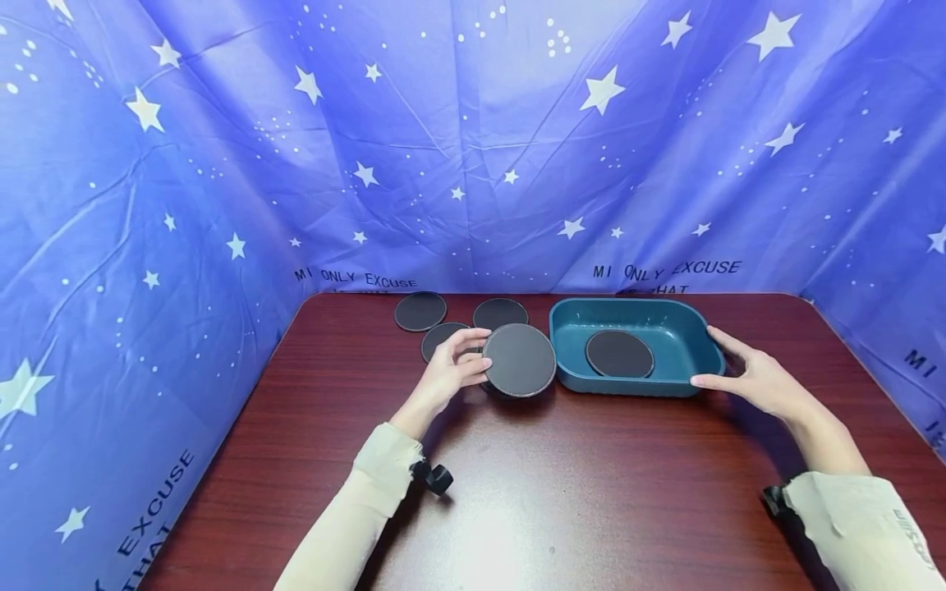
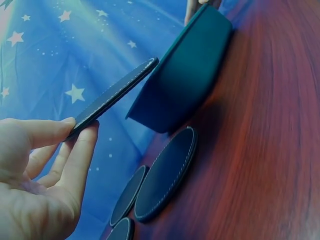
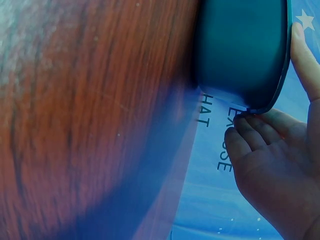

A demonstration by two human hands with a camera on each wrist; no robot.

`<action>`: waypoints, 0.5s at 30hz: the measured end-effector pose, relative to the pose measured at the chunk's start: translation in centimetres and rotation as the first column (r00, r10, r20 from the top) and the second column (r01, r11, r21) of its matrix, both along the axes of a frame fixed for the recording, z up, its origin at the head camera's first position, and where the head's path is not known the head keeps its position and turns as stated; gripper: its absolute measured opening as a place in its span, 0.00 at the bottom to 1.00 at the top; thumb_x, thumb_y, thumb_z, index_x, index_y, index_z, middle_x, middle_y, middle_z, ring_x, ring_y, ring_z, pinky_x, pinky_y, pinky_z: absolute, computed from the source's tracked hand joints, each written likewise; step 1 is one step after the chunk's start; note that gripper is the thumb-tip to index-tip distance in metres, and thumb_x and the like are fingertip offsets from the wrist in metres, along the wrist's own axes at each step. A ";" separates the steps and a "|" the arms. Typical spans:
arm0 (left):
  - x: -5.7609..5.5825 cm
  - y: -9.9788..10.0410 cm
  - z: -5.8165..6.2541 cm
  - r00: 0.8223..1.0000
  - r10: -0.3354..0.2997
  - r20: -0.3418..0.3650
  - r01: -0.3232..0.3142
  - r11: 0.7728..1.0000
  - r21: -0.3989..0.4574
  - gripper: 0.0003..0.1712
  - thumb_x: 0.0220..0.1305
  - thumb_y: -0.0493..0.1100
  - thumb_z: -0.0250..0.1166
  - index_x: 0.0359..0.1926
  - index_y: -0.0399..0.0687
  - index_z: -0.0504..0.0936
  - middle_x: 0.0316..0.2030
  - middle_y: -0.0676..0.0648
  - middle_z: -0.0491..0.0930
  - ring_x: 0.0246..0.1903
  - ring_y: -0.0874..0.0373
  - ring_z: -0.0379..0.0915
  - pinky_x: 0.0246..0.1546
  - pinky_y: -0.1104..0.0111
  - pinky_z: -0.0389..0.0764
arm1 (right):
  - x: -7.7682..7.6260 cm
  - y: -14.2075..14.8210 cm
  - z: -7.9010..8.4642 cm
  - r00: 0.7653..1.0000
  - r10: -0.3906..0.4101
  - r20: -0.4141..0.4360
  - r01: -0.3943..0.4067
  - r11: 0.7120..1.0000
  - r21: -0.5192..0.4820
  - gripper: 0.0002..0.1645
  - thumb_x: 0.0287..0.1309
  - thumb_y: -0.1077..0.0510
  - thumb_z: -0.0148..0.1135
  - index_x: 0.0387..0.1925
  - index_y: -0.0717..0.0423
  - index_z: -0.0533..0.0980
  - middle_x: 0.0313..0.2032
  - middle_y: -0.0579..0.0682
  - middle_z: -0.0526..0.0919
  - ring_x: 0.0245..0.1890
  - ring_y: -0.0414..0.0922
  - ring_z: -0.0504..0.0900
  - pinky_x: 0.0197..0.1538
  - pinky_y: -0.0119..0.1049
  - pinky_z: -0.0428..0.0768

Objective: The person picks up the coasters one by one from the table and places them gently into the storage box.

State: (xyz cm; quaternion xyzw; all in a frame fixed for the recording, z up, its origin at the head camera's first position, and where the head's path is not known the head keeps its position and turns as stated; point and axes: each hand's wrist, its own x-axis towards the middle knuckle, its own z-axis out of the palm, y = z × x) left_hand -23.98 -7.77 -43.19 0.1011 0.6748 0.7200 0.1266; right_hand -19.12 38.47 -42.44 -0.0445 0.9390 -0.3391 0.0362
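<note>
My left hand (image 1: 448, 369) pinches a round black coaster (image 1: 520, 361) with stitched edging, thumb on one face and fingers on the other. The left wrist view shows this coaster (image 2: 116, 96) tilted and raised off the table. To its right stands a deep teal tray (image 1: 628, 386), rectangular with rounded corners. Another black coaster (image 1: 619, 354) lies inside the tray. My right hand (image 1: 764, 379) holds the tray's right end, thumb at the front corner and fingers farther back. In the right wrist view, fingertips touch the rim of the teal tray (image 3: 240, 50).
Several black coasters lie behind my left hand: one at the back left (image 1: 420, 311), one partly covered by the fingers (image 1: 442, 338), one beside the tray (image 1: 500, 312). A starry blue cloth (image 1: 458, 164) hangs behind the reddish wooden table (image 1: 473, 492).
</note>
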 end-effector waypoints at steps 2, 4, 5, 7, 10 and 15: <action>0.0 0.3 0.1 1.000 -0.004 0.003 0.004 1.000 0.007 0.30 0.64 0.26 0.62 0.66 0.40 0.71 0.58 0.40 0.74 0.37 0.68 0.78 0.36 0.73 0.86 | 0.0 0.0 0.1 1.000 0.005 0.010 -0.005 1.000 -0.002 0.60 0.59 0.45 0.69 0.79 0.56 0.44 0.72 0.75 0.56 0.66 0.69 0.62 0.61 0.44 0.71; -0.1 0.6 0.3 1.000 -0.004 0.008 0.004 1.000 0.016 0.30 0.64 0.26 0.62 0.66 0.40 0.71 0.57 0.41 0.74 0.36 0.68 0.78 0.35 0.73 0.86 | -0.1 0.0 0.1 1.000 0.004 0.020 -0.004 1.000 -0.005 0.60 0.59 0.44 0.69 0.79 0.56 0.43 0.72 0.75 0.55 0.66 0.70 0.61 0.62 0.54 0.70; -0.1 0.7 0.4 1.000 -0.004 0.010 0.004 1.000 0.021 0.29 0.64 0.26 0.61 0.66 0.40 0.71 0.56 0.42 0.74 0.36 0.68 0.78 0.35 0.73 0.86 | -0.1 0.0 0.1 1.000 0.006 0.022 -0.006 1.000 -0.006 0.60 0.59 0.44 0.69 0.79 0.56 0.43 0.72 0.75 0.55 0.66 0.70 0.61 0.61 0.61 0.68; 0.0 1.0 0.6 1.000 -0.005 0.003 0.005 1.000 0.026 0.29 0.64 0.26 0.61 0.66 0.40 0.71 0.56 0.42 0.74 0.37 0.68 0.78 0.35 0.74 0.86 | -0.1 0.0 0.2 1.000 0.007 0.026 -0.007 1.000 -0.006 0.61 0.59 0.44 0.69 0.79 0.56 0.42 0.72 0.76 0.55 0.66 0.70 0.61 0.61 0.67 0.66; -0.1 1.4 0.8 1.000 -0.016 -0.010 0.017 0.999 0.036 0.30 0.64 0.26 0.61 0.66 0.39 0.70 0.56 0.41 0.74 0.37 0.68 0.78 0.35 0.74 0.86 | 0.0 0.0 0.2 1.000 0.008 0.024 -0.008 1.000 0.003 0.60 0.59 0.44 0.69 0.79 0.56 0.42 0.72 0.76 0.55 0.66 0.71 0.61 0.60 0.59 0.70; -0.2 1.9 0.7 1.000 -0.009 -0.015 0.010 0.999 0.051 0.29 0.64 0.26 0.61 0.66 0.40 0.71 0.55 0.41 0.75 0.36 0.68 0.78 0.34 0.74 0.85 | 0.2 0.0 0.0 1.000 0.017 0.004 -0.017 1.000 0.007 0.59 0.60 0.45 0.69 0.79 0.58 0.43 0.72 0.76 0.56 0.64 0.70 0.64 0.50 0.25 0.72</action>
